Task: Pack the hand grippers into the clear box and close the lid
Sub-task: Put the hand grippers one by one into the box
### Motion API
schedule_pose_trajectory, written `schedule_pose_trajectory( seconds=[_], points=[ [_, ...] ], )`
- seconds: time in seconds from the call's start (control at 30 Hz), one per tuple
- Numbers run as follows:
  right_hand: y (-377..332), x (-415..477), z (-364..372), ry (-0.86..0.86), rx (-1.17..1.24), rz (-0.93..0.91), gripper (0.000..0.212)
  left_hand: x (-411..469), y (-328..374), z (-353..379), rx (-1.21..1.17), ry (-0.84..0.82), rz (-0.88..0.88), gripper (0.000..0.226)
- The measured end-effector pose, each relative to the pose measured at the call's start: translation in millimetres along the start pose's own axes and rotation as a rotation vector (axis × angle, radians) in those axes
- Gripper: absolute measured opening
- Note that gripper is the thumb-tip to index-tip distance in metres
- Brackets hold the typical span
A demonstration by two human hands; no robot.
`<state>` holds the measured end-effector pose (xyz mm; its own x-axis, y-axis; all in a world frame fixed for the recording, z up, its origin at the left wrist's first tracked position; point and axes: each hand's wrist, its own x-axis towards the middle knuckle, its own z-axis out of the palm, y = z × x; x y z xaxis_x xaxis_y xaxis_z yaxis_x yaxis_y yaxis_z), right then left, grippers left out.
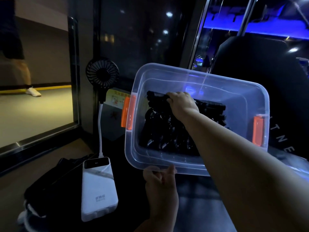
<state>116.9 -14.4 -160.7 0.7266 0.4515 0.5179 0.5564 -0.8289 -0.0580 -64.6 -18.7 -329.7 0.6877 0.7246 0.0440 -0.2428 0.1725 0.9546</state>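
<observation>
Dim gym corner, dark glass [142,39] behind, blue light off to the upper right. Clear box [200,77] open-topped, thin glossy see-through plastic with rounded corners, an orange latch [129,113] on each short end. Right grip [181,102] down inside it, fingers curled over the black bumpy handle of one of the hand grippers [167,131]. Rest of the pile just below and nearer than that grip, black handles and coiled metal springs tangled on the box floor. Gripped handle lying longways along the far wall, left to right. Left grip [160,183] pinching the near rim, thumb against it. Left of that grip, a smooth white power bank [98,186] and a small black fan [102,73] on a white neck.
</observation>
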Motion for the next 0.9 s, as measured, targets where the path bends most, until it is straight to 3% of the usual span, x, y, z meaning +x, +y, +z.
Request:
schedule_pose_trajectory(
  seconds=[0.3,0.67,0.9],
  points=[
    [5,4,5,-0.040,-0.125,0.029,0.041,-2,4,1,0.016,-0.008,0.037,0.029],
    [17,-30,-2,0.223,-0.054,-0.014,0.044,-4,3,-4,0.047,-0.015,0.057,0.032],
    [50,-80,-17,0.274,-0.014,0.024,0.036,-1,2,-1,0.121,0.003,0.024,0.034]
  ],
)
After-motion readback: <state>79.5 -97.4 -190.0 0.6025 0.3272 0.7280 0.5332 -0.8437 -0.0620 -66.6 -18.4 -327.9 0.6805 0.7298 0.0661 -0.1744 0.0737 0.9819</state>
